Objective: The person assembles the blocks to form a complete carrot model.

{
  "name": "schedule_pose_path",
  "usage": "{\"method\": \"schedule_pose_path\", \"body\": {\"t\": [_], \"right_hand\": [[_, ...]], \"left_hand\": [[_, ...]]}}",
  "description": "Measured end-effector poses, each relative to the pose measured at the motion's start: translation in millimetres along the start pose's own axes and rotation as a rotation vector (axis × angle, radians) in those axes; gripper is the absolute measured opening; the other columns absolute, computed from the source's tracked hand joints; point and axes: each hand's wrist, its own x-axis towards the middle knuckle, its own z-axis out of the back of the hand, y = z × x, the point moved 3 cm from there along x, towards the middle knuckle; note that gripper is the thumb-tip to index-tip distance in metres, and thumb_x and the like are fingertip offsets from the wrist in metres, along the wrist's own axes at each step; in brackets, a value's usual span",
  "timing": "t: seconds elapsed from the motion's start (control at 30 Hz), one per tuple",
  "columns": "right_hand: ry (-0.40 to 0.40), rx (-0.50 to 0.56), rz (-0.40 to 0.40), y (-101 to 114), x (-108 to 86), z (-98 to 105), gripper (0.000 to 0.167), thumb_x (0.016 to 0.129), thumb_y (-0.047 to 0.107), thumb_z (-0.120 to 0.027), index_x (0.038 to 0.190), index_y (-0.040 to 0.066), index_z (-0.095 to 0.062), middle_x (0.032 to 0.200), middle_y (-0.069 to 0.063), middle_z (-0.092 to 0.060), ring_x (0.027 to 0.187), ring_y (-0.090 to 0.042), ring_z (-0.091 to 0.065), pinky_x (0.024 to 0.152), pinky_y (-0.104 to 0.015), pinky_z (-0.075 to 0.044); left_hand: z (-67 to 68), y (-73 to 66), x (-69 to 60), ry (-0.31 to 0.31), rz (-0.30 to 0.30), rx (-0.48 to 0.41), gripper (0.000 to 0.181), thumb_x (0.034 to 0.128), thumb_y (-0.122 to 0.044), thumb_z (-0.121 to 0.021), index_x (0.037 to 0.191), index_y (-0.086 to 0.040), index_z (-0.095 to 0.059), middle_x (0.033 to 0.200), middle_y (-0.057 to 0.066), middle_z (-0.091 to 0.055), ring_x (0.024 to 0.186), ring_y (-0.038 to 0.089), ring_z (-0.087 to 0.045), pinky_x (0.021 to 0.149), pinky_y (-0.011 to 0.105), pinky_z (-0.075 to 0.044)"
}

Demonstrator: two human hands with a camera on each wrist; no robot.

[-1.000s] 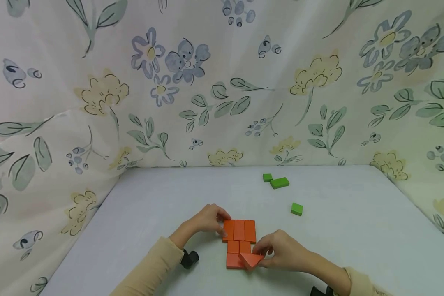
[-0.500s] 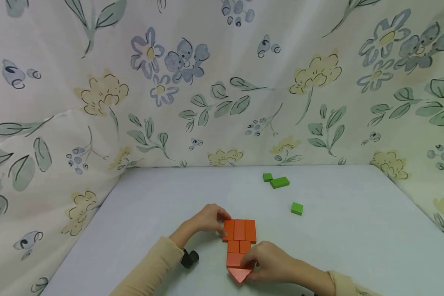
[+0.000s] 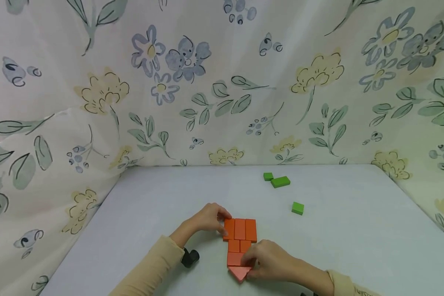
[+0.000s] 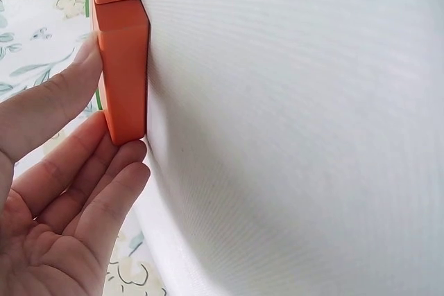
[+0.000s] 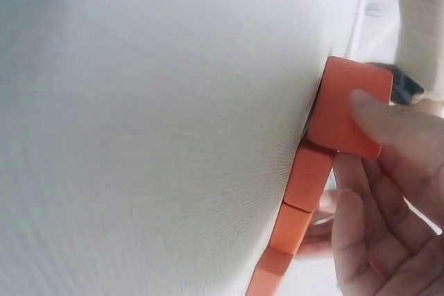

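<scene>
Orange wooden blocks lie flat together on the white table. Three upright ones form a row at the far end, with two small blocks (image 3: 234, 246) below them and a wider block (image 3: 234, 259) below those. A triangular block (image 3: 239, 273) points toward me at the near end. My left hand (image 3: 207, 218) holds the leftmost upright block (image 3: 228, 228), thumb and fingertips at its edges; the left wrist view shows this orange block (image 4: 125, 67) close up. With thumb and fingers, my right hand (image 3: 271, 261) pinches the triangular block, whose side (image 5: 343, 116) faces the right wrist view.
Beyond the orange blocks, toward the back right, lie a small green block (image 3: 268, 176), a longer green block (image 3: 280, 182) and another small green block (image 3: 297, 208). A floral cloth (image 3: 222, 102) hangs behind the white table (image 3: 163, 193).
My right hand has brought the triangular block left and down, turning it so its tip points toward me against the wider block. The left hand has stayed in place.
</scene>
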Motion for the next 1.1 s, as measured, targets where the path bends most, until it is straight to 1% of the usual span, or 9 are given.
{"method": "schedule_pose_path", "body": {"t": [0.2, 0.5, 0.7, 0.83, 1.0, 1.1], "right_hand": [[0.006, 0.039, -0.057, -1, 1.7, 2, 0.014, 0.078, 0.008, -0.08, 0.092, 0.01, -0.074, 0.085, 0.011, -0.068, 0.074, 0.006, -0.055, 0.066, -0.013, -0.047], [-0.009, 0.034, -0.051, -2, 2.9, 1, 0.015, 0.077, 0.007, -0.081, 0.09, 0.009, -0.074, 0.084, 0.011, -0.067, 0.073, 0.006, -0.054, 0.065, -0.012, -0.047], [0.012, 0.033, -0.079, -2, 4.2, 1, 0.016, 0.077, 0.009, -0.081, 0.091, 0.009, -0.074, 0.084, 0.012, -0.067, 0.073, 0.006, -0.053, 0.067, -0.014, -0.048], [0.037, 0.03, -0.088, -2, 3.2, 3, 0.018, 0.078, 0.01, -0.081, 0.094, 0.01, -0.074, 0.087, 0.012, -0.068, 0.075, 0.005, -0.054, 0.069, -0.016, -0.049], [0.076, 0.014, -0.117, -5, 1.7, 15, 0.024, 0.076, 0.011, -0.082, 0.099, 0.01, -0.073, 0.091, 0.012, -0.068, 0.078, 0.003, -0.057, 0.07, -0.017, -0.049], [0.064, -0.012, -0.152, -14, 1.6, 30, 0.024, 0.076, 0.011, -0.083, 0.098, 0.011, -0.073, 0.091, 0.01, -0.069, 0.078, 0.0, -0.058, 0.069, -0.019, -0.049]], "left_hand": [[0.1, -0.3, 0.5, 0.005, 0.008, -0.015, 0.04, 0.0693, -0.005, -0.086, 0.107, -0.001, -0.072, 0.101, 0.004, -0.07, 0.087, 0.016, -0.059, 0.081, 0.032, -0.05], [0.9, -0.7, 0.8, 0.003, 0.017, -0.006, 0.041, 0.069, -0.005, -0.087, 0.107, -0.002, -0.072, 0.102, 0.005, -0.07, 0.088, 0.016, -0.06, 0.081, 0.032, -0.05], [1.5, -1.5, 0.8, 0.003, 0.01, 0.001, 0.041, 0.0693, -0.006, -0.087, 0.107, -0.002, -0.072, 0.101, 0.004, -0.07, 0.087, 0.015, -0.059, 0.08, 0.031, -0.05], [1.6, -1.4, 0.5, 0.004, 0.012, 0.004, 0.04, 0.0694, -0.006, -0.087, 0.107, -0.002, -0.072, 0.101, 0.004, -0.07, 0.086, 0.015, -0.058, 0.078, 0.03, -0.049], [0.9, -1.2, -0.1, 0.004, 0.02, 0.002, 0.04, 0.0698, -0.006, -0.086, 0.107, -0.002, -0.072, 0.102, 0.004, -0.069, 0.087, 0.016, -0.059, 0.08, 0.032, -0.05], [0.1, -1.2, -0.1, 0.006, 0.02, 0.001, 0.04, 0.0699, -0.006, -0.086, 0.107, -0.002, -0.072, 0.102, 0.004, -0.07, 0.089, 0.017, -0.06, 0.082, 0.034, -0.05]]}}
